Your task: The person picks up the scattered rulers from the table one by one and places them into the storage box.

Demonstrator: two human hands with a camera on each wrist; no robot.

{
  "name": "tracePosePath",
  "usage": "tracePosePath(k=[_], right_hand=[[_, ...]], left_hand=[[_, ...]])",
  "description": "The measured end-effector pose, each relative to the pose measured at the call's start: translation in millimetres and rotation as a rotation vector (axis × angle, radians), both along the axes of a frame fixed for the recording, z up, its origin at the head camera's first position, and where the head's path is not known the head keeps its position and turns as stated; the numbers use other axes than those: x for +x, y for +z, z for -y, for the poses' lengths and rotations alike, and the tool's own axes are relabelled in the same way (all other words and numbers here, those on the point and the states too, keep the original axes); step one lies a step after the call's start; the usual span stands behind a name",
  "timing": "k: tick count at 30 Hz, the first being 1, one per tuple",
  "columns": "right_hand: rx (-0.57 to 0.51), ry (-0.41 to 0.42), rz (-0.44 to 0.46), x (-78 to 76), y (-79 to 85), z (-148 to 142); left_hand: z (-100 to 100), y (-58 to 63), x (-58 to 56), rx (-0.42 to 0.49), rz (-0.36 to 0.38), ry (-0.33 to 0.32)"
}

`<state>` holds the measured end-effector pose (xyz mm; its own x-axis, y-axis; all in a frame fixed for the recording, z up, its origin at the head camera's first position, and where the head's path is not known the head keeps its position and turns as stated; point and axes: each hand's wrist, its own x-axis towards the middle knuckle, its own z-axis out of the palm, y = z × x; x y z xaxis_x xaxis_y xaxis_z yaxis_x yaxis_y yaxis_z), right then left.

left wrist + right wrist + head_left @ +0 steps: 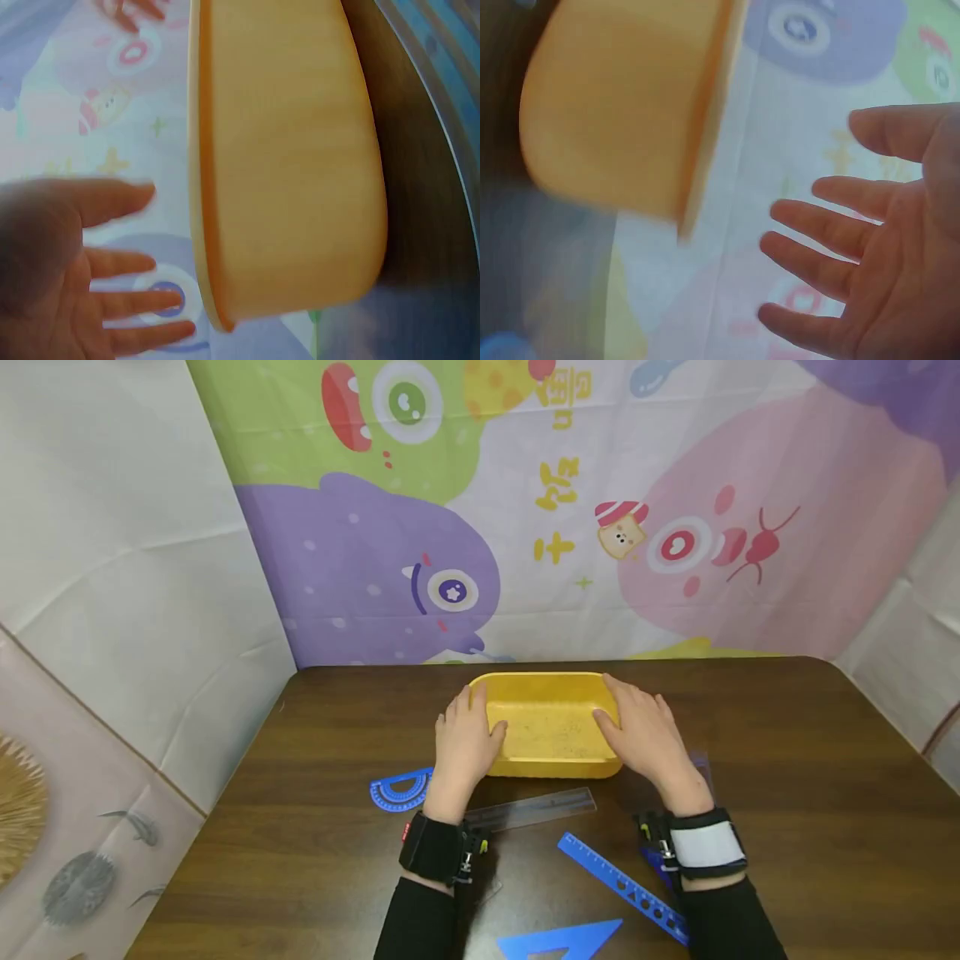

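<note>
The yellow tub [552, 768] sits upright toward the table's twelve o'clock edge, its floor (speckled with dark marks) facing up. At its nine o'clock end is your left hand [463, 743], fingers spread wide; at its three o'clock end your right hand [648, 735] is just as wide. You grip nothing with either, and I cannot tell whether a fingertip touches the rim. From the tub, a blue protractor [384, 795] lies at eight o'clock, a clear ruler [536, 810] and farther a blue triangle [573, 933] at six, a blue ruler [611, 875] at five, all on the brown table [315, 852].
</note>
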<state>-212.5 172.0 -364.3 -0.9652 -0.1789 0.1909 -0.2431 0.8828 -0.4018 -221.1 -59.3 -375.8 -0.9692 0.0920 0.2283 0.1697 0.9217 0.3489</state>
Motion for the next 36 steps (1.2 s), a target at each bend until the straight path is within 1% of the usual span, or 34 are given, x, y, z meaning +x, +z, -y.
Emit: tracePosePath(k=[2, 4, 7, 9, 12, 16, 18, 20, 26, 31, 36], right_hand=[[-0.022, -0.029, 0.016, -0.6, 2.9, -12], [-0.033, -0.056, 0.058, -0.1, 4.6, -23], [-0.024, -0.095, 0.158, 1.6, 5.2, -37], [-0.011, -0.133, 0.232, 3.1, 4.4, -45], [0.025, -0.203, 0.352, 6.0, 2.7, -52], [0.071, -0.31, 0.513, 10.2, -1.1, -59], [0.086, -0.347, 0.57, 11.3, -4.2, -60], [0.091, -0.367, 0.61, 11.6, -8.2, -61], [0.063, -0.378, 0.666, 12.7, -19.0, -59], [0.081, -0.385, 0.645, 13.0, -23.4, -57], [0.118, -0.394, 0.626, 8.8, -23.3, -54]], left_hand=[[4, -0.6, -1.3, 0.045, -0.01, 0.074], [8, -1.9, -2.5, 0.082, 0.002, 0.137], [13, -4.5, -3.1, 0.121, 0.031, 0.205], [15, -6.1, -3.6, 0.126, 0.042, 0.233], [17, -7.8, -4.3, 0.115, 0.04, 0.249], [16, -7.9, -4.7, 0.114, 0.055, 0.241], [15, -7.9, -4.7, 0.125, 0.069, 0.24], [14, -8.1, -4.7, 0.128, 0.08, 0.24], [13, -8.7, -4.4, 0.157, 0.077, 0.232], [14, -8.1, -3.7, 0.161, 0.079, 0.226], [14, -8.1, -3.5, 0.159, 0.078, 0.225]])
